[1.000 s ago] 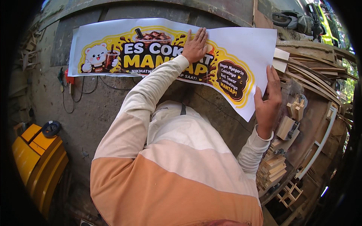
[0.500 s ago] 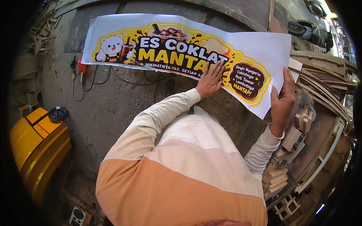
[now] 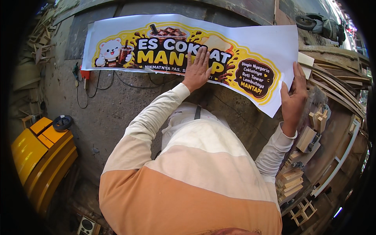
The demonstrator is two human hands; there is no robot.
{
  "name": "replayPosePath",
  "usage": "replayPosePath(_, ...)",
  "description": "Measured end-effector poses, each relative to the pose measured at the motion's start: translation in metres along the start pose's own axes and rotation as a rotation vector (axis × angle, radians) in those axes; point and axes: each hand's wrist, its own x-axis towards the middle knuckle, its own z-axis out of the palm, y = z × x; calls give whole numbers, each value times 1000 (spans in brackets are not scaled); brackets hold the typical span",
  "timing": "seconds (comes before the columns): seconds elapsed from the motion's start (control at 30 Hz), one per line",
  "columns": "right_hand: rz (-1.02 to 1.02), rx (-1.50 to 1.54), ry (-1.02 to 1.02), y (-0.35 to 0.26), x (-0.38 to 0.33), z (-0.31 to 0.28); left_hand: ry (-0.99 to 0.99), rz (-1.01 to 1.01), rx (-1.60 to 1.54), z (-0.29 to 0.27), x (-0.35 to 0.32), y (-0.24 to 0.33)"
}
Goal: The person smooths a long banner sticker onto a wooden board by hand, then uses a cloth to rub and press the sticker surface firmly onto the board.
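Observation:
A long white printed banner [image 3: 270,39] lies across the surface in front of me, its lower edge wavy. Its print shows a white cartoon bear [image 3: 111,51] with a drink, large white and yellow lettering, and a dark rounded patch with a yellow outline. My left hand [image 3: 197,71] rests flat on the lettering near the banner's middle, fingers stretched out. At the right edge, my right hand [image 3: 293,103] has its fingers extended along the border and its thumb spread away from them. Whether the fingertips reach under the sheet, I cannot tell.
Left of me stand yellow curved panels [image 3: 25,154] with a small black wheel [image 3: 62,123] on top. A red tool [image 3: 84,73] with a dark cable lies below the banner's left end. Wood strips [image 3: 338,88] and wood blocks [image 3: 290,184] are stacked at right; a motorbike [image 3: 323,28] stands beyond.
My left hand has slid leftward over the banner, from the end of the lettering to its middle. My right hand stays at the right edge. The whole view has shifted slightly.

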Motion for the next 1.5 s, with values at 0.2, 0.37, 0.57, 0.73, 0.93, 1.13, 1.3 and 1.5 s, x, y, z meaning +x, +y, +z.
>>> replayPosePath(0.2,2,7,-16,8,0,-1,-70,85,-28,21,0,55)
replayPosePath(0.37,-74,15,-8,33,2,4,-95,148,-73,21,-6,73)
replayPosePath(0.57,-33,49,-15,43,1,3,-43,-60,-4,1,-8,20)
replayPosePath(0.73,-16,78,-25,43,0,2,45,-66,-36,2,-12,15)
replayPosePath(0.93,-36,61,-32,46,0,1,-101,98,-11,6,-11,53)
replayPosePath(1.13,-38,50,-40,54,-2,-1,-67,17,64,1,8,25)
replayPosePath(1.3,-10,54,-46,57,-3,-5,-76,39,44,-1,-10,25)
replayPosePath(1.5,12,127,-40,60,-3,0,-44,58,37,-10,-16,26)
